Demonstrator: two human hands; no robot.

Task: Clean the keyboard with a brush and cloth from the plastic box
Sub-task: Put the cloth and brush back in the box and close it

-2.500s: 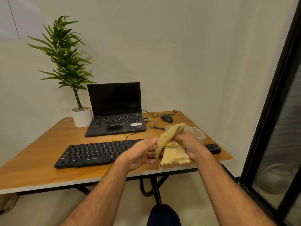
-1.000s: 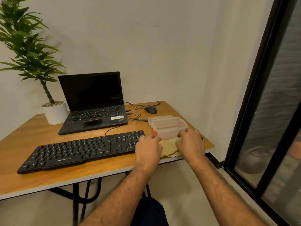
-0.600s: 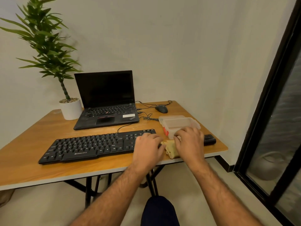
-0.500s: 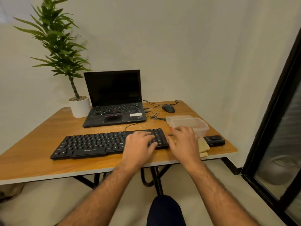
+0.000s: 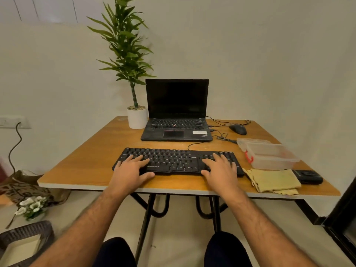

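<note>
Resting flat and released, your left hand and right hand cover the rigid, light keyboard; lift it by its ends.

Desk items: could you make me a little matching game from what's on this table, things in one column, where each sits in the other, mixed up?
Things:
1. cloth
2. plastic box
3. mouse
4. plant pot

Places:
A. far side of the table, right of the laptop
B. far side, left of the laptop
C. folded flat at the near edge, right of the keyboard
D. right of the keyboard, just beyond the cloth

Pairs: 1-C, 2-D, 3-A, 4-B
</note>
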